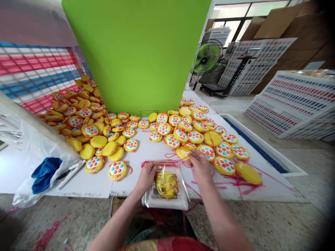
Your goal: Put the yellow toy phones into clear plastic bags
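A clear plastic bag (183, 191) with dark print lies at the table's front edge on a stack of similar bags. Inside it is a yellow toy (164, 183), flat side up. My left hand (147, 176) pinches the bag's top left corner, fingers closed. To the right, my right hand (200, 166) is closed at the fingertips on a thin pink strip (178, 161), which runs from the bag's top edge. Just beyond those fingertips lies another yellow toy (182, 152), face down.
Yellow toys with coloured buttons (164, 129) cover the table's right side, with a larger heap (83, 104) at left. Pink strips (239, 184) litter the front right. A green board (138, 55) stands behind. A blue cloth (45, 174) and white marker (71, 175) lie left.
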Action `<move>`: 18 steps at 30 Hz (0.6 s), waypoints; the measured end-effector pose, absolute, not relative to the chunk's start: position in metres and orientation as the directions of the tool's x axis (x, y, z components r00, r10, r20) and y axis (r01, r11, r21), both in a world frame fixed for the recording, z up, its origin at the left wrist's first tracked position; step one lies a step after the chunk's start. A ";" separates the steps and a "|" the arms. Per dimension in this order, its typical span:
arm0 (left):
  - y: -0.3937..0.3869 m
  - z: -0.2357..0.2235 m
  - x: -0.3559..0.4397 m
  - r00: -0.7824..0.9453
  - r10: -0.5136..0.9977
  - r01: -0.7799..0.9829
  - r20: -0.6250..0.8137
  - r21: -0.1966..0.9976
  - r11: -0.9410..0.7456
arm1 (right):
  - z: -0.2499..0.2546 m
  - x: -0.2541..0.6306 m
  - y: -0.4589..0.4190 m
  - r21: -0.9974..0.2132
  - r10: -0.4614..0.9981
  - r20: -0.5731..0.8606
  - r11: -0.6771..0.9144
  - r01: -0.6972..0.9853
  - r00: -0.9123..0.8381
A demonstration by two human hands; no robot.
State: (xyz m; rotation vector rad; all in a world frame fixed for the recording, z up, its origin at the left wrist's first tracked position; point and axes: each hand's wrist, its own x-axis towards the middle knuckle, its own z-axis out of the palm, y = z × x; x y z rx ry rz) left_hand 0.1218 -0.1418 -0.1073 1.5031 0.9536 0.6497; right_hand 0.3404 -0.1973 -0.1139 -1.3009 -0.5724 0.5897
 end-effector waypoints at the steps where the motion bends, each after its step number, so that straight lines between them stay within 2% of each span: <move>1: -0.140 -0.112 0.120 0.498 0.848 0.169 -0.182 0.979 0.111 | -0.118 0.359 -0.206 -0.978 0.642 0.020 0.173 -0.120 0.767; 4: -0.136 -0.122 0.118 0.483 0.830 0.089 -0.280 0.958 0.272 | -0.128 0.407 -0.243 -0.977 0.536 -0.015 0.173 -0.128 0.844; 7: -0.134 -0.122 0.119 0.489 0.825 0.061 -0.283 0.955 0.292 | -0.133 0.427 -0.283 -0.994 0.480 -0.011 0.090 -0.062 0.877; 10: -0.133 -0.116 0.120 0.518 0.807 0.051 -0.284 0.952 0.302 | -0.130 0.425 -0.311 -0.969 0.537 0.072 -0.162 0.186 0.840; 12: -0.133 -0.112 0.120 0.540 0.792 0.045 -0.287 0.949 0.313 | -0.122 0.417 -0.315 -0.840 0.565 0.224 -0.301 0.451 0.794; 15: -0.134 -0.109 0.120 0.538 0.791 0.052 -0.293 0.947 0.316 | -0.106 0.403 -0.302 -0.642 0.542 0.459 -0.345 0.684 0.704; 16: -0.134 -0.109 0.120 0.527 0.798 0.055 -0.294 0.948 0.312 | -0.102 0.397 -0.294 -0.635 0.550 0.479 -0.321 0.703 0.684; 18: -0.135 -0.111 0.119 0.505 0.814 0.066 -0.287 0.953 0.295 | -0.098 0.382 -0.273 -0.667 0.648 0.423 -0.251 0.702 0.634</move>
